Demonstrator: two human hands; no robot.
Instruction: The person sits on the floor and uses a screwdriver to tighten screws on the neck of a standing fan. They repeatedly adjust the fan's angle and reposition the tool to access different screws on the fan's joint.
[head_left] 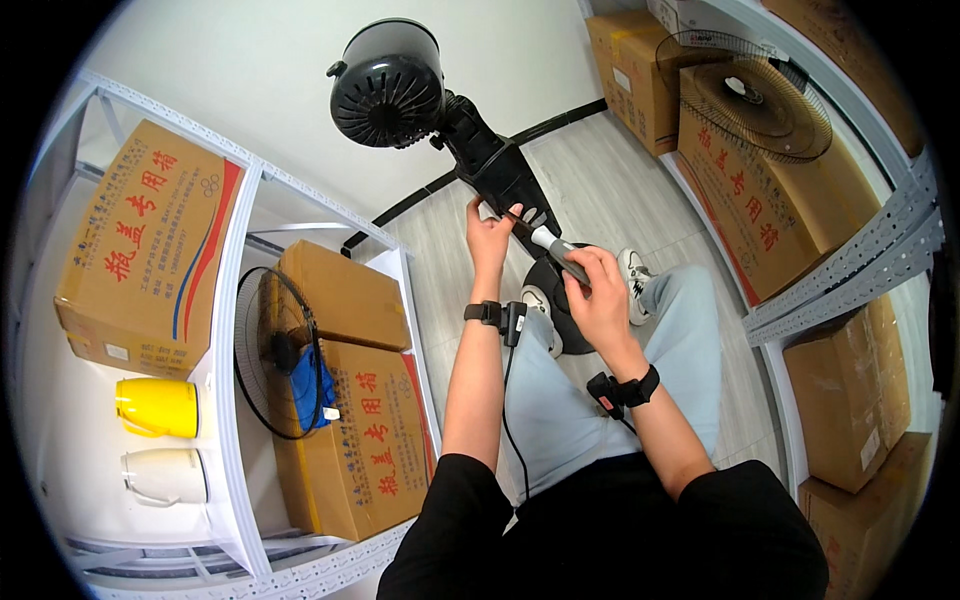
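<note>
Both hands on a black fan body held up over the lap.

Left hand (490, 232) raised, forearm nearly upright, fingers curled against the lower end of the fan's black neck (500, 170), thumb side touching it. Right hand (598, 295) lower and to the right, wrist bent inward, fingers closed around the grey pole (556, 248) just below the neck. Fan motor (388, 85) tilted away at the top, back vents facing the camera, well above both hands. Round black base (560, 295) on the pale floor beneath, partly hidden behind the right hand, between two white shoes. Black bands on both wrists, a cable hanging from the left one. Wire fan guard (280, 350) leaning against cardboard boxes on the left shelf; another guard (755, 95) on boxes at the upper right. Yellow jug (158, 407) and white jug (165, 476) at far left.
</note>
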